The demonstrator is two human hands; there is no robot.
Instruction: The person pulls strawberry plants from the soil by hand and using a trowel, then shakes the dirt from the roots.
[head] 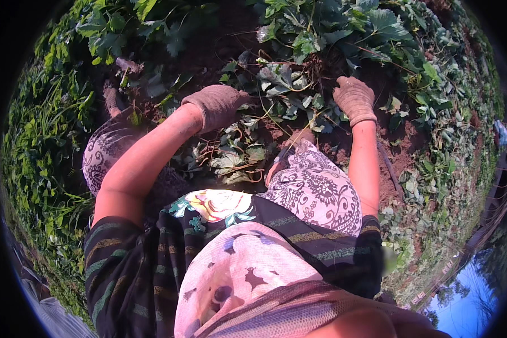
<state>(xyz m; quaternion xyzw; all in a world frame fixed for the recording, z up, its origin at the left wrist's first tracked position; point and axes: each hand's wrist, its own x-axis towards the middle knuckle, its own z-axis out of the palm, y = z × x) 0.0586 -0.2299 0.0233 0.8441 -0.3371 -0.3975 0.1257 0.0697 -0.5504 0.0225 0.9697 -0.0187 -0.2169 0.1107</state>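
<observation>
My left hand (217, 106), in a soiled brown knit glove, reaches in over cut or pulled leafy stems in front of me. Its fingers curl towards the right, and shade hides their tips. On the other side my right hand (355, 99), gloved alike, is bent into a loose fist. It is close to a bunch of brown roots (317, 69) on a leafy plant with toothed leaves (306, 44); whether it grips the plant cannot be made out. Between the hands lie limp, pale-backed leaves (281, 80) with long thin stems.
Wilted leaves (228, 160) lie between my feet on reddish soil (395, 145). My patterned trouser legs (317, 186) are bent close to the hands. Dense green plants (46, 139) stand to the left. Uprooted-looking foliage (443, 139) covers the ground at the right.
</observation>
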